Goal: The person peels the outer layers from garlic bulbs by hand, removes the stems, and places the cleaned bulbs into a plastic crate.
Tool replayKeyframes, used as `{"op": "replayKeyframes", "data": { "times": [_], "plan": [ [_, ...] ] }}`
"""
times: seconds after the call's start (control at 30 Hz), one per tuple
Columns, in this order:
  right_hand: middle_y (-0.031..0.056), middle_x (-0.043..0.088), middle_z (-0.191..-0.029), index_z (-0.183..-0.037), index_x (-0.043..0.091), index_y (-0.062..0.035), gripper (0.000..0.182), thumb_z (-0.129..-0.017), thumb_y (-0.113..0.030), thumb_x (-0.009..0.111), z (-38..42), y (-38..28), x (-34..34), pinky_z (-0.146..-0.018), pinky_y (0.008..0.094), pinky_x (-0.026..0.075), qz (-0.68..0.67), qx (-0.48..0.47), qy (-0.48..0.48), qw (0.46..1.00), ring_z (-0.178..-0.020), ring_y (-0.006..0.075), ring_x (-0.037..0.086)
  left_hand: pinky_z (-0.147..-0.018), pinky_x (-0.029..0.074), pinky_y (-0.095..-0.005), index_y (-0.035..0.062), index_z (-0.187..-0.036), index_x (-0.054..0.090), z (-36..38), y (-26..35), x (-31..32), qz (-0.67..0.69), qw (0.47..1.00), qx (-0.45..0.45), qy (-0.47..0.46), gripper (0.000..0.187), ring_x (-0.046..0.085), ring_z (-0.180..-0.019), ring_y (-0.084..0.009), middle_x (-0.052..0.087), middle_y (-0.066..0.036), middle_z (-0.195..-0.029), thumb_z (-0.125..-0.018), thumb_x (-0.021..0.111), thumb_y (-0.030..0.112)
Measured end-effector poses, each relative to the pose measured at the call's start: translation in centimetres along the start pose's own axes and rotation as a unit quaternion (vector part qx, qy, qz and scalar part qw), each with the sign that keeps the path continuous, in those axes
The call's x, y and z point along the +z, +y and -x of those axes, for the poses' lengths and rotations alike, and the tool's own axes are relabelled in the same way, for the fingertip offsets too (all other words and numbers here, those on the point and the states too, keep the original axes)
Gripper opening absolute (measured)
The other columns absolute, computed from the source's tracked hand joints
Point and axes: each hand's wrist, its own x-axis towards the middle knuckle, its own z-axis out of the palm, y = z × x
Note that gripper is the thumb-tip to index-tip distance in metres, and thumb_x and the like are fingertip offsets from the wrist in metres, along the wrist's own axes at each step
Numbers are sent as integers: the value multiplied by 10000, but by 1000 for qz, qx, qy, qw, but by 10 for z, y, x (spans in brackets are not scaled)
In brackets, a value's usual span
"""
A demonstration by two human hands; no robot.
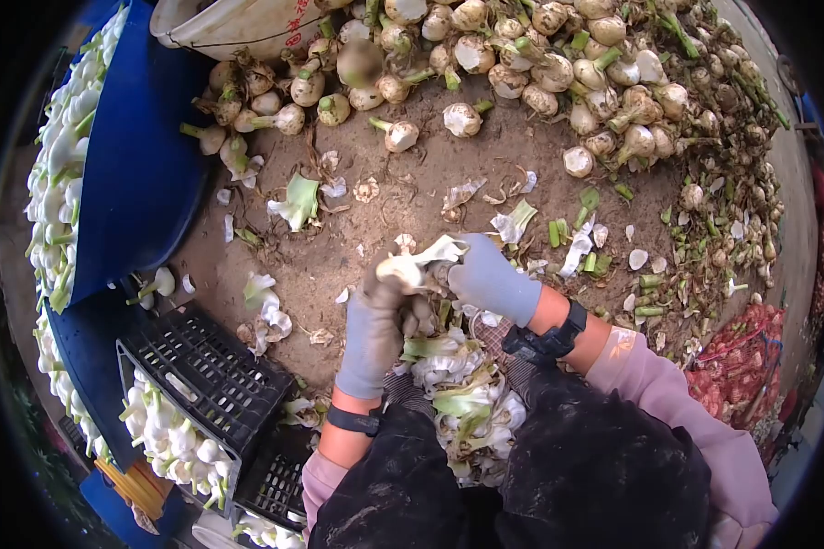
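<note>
In front of my lap, my left hand (374, 334), in a soiled grey glove, is closed around a garlic bulb (398, 273) whose white side faces up. My right hand (494, 279), also gloved, is closed at the bulb's stem end, its fingertips pinching a pale green-white garlic skin (441, 250) that stretches between the two hands. The fingertips of the right hand are partly hidden. Peeled-off skins (471, 393) lie heaped between my legs, below both hands.
Untrimmed garlic (540, 69) is piled on the ground ahead. Cleaned white bulbs fill a blue container (137, 156) at left and a black crate (211, 366). A white tub (247, 32) stands at the top, a red net bag (737, 361) at right. Skin scraps (298, 203) litter the ground.
</note>
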Motion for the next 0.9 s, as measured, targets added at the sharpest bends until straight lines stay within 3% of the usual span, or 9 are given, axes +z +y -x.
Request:
{"op": "replayKeyframes", "data": {
  "times": [0.03,0.1,0.17,0.33,0.43,0.53,0.73,0.83,0.9],
  "plan": [
    [74,669,-777,-1012,655,-15,243,-795,15,549,2,-2,3,-611,305,475,-2,-38,20,999,-682,126,584,-606,491,-219,39,-1318,482,0,4,-6,181,977,-66,-94,475,610,-721,-125,634,-79,-956,-957,555,338],
    [94,670,-784,-995,657,-18,218,-806,-6,550,5,-2,3,-627,314,473,45,-43,-19,998,-683,144,593,-536,491,-225,54,-1290,504,-2,0,-4,157,983,-82,-42,494,594,-602,-127,615,-75,-812,-988,445,440],
    [111,667,-787,-1015,656,-27,219,-811,-37,575,4,1,4,-644,325,474,-6,-15,9,1000,-691,146,590,-563,508,-243,58,-1321,467,-10,-6,-1,-86,979,41,182,445,609,-639,-133,614,-83,-858,-968,539,319],
    [186,676,-865,-1030,653,-48,231,-806,-80,610,12,-15,-4,-695,368,497,138,-111,1,984,-792,299,665,-703,532,-268,-26,-1173,527,-4,7,25,-123,979,84,142,440,634,-815,-141,634,-97,-1019,-765,689,-55],
    [210,668,-905,-1050,641,-61,263,-795,-106,597,7,-28,-15,-747,417,508,261,-135,-33,955,-870,371,648,-642,534,-252,-23,-1208,495,3,11,15,-37,992,-19,119,458,631,-806,-133,614,-105,-1052,-791,684,-8],
    [211,661,-882,-1039,621,-67,265,-783,-128,588,-10,-34,-21,-764,457,512,374,-145,113,909,-864,390,638,-633,553,-256,-15,-1292,434,6,-5,20,-74,994,-32,70,519,647,-860,-167,613,-111,-1075,-826,661,26],
    [215,659,-869,-975,639,-52,219,-773,-115,581,-7,-29,-6,-713,438,513,175,-101,86,975,-833,390,643,-936,494,-346,-17,-1341,381,7,9,44,27,984,104,146,517,640,-976,-219,632,-110,-1057,-877,604,42],
    [201,660,-864,-984,639,-51,232,-765,-101,582,6,-14,4,-714,433,515,138,-135,39,980,-832,383,643,-873,522,-320,-10,-1252,464,6,-4,25,-87,977,87,175,389,645,-920,-187,636,-102,-1024,-894,600,60],
    [107,668,-803,-1001,643,-55,169,-839,-48,596,11,-8,10,-631,312,505,302,-272,37,913,-685,189,630,-805,541,-296,-1,-1167,520,5,-6,18,-42,973,60,217,291,642,-854,-150,633,-89,-991,-902,609,81]
  ]
}}
